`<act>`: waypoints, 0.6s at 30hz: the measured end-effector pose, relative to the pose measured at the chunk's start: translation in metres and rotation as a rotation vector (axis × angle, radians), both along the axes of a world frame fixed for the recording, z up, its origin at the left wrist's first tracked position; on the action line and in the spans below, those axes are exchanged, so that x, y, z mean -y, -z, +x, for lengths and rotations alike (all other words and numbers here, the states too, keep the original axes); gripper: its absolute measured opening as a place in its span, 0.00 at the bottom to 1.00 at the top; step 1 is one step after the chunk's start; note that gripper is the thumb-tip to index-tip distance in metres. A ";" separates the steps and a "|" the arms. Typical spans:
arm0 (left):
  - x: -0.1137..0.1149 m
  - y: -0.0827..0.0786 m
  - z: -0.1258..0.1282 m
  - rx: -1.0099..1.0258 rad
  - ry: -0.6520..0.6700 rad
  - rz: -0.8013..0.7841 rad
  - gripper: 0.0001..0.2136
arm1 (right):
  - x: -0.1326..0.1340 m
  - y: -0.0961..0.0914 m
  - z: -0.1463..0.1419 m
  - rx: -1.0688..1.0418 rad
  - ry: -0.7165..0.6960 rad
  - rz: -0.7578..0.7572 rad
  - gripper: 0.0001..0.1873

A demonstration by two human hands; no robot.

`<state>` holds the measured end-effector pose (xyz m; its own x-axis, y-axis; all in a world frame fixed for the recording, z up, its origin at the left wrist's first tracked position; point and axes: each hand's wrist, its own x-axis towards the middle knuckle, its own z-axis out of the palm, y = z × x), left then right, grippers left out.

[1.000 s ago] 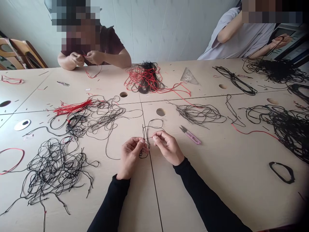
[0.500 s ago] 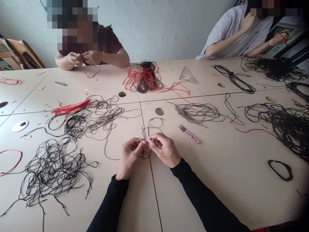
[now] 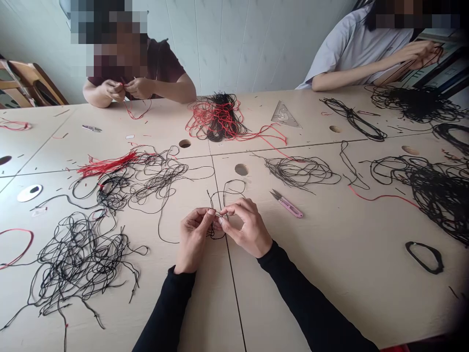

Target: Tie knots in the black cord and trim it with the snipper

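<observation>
While L hand & R hand pinch black cord w/ fingers, both straddle table seam.

This is a handcraft workroom. Pale wood-grain tables pushed together make one long tabletop, with seams between them and round holes through it. Heaps of black cord and red cord lie across it among snipped ends, beside pink-handled thread snips and a clear plastic set square. One person sits working at the far edge and another person near the far right corner, before a white panelled wall. Wooden chairs lean at the far left.
</observation>
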<state>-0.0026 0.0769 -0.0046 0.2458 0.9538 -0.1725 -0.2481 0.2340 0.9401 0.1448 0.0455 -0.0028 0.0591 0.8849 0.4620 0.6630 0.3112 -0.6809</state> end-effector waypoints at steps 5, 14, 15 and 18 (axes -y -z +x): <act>0.000 0.000 0.000 -0.031 0.024 0.024 0.10 | -0.001 0.003 0.001 -0.076 0.008 -0.018 0.03; 0.004 -0.002 0.004 -0.114 0.107 0.074 0.11 | -0.002 0.007 -0.001 -0.297 0.014 -0.140 0.05; 0.004 -0.001 0.004 -0.115 0.099 0.070 0.11 | -0.002 0.007 -0.002 -0.340 0.014 -0.169 0.06; 0.004 0.000 0.005 -0.116 0.067 0.087 0.14 | -0.001 0.007 -0.002 -0.440 -0.014 -0.237 0.07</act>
<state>0.0022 0.0730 -0.0050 0.2925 0.9485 -0.1214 -0.1229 0.1632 0.9789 0.1428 0.0469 -0.0103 0.1906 0.9647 0.1819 0.2934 0.1209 -0.9483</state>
